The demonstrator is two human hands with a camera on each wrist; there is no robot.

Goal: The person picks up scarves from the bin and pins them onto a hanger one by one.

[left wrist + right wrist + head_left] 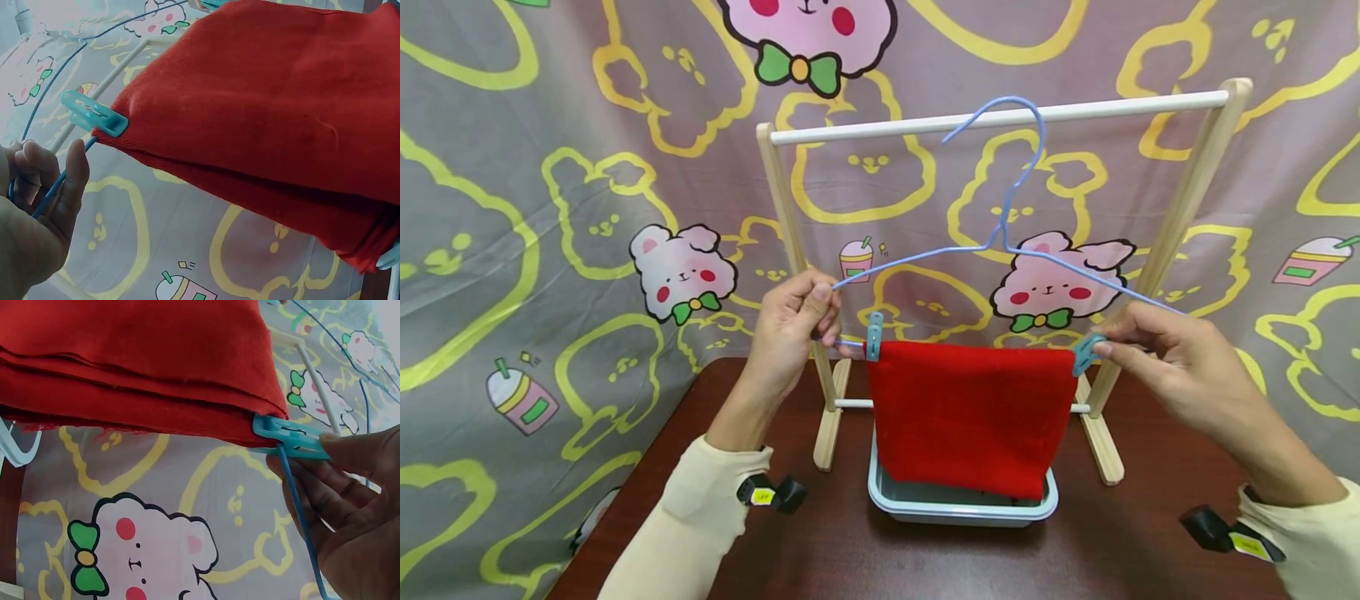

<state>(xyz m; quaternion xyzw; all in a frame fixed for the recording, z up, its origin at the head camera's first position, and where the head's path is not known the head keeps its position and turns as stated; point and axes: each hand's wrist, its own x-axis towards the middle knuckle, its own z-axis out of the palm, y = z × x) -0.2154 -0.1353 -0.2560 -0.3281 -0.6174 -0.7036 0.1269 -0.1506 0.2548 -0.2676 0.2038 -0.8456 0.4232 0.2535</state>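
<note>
A blue wire hanger [925, 253] is held up in front of the rack, its hook overlapping the top bar in the head view. Folded over its lower wire hangs a red cloth [973, 408]. My left hand [797, 321] grips the hanger's left end, fingers curled round the wire. Beside it a teal clothespin [94, 114] clips the cloth's left corner. With thumb and fingers my right hand [1180, 367] pinches a second teal clothespin [290, 436], whose jaws sit over the cloth's right corner and the wire.
A small wooden rack [1180, 217] with white bars stands behind on the dark brown table [790, 550]. Under the cloth sits a pale blue basin [962, 510]. A patterned curtain [587, 167] hangs at the back and sides.
</note>
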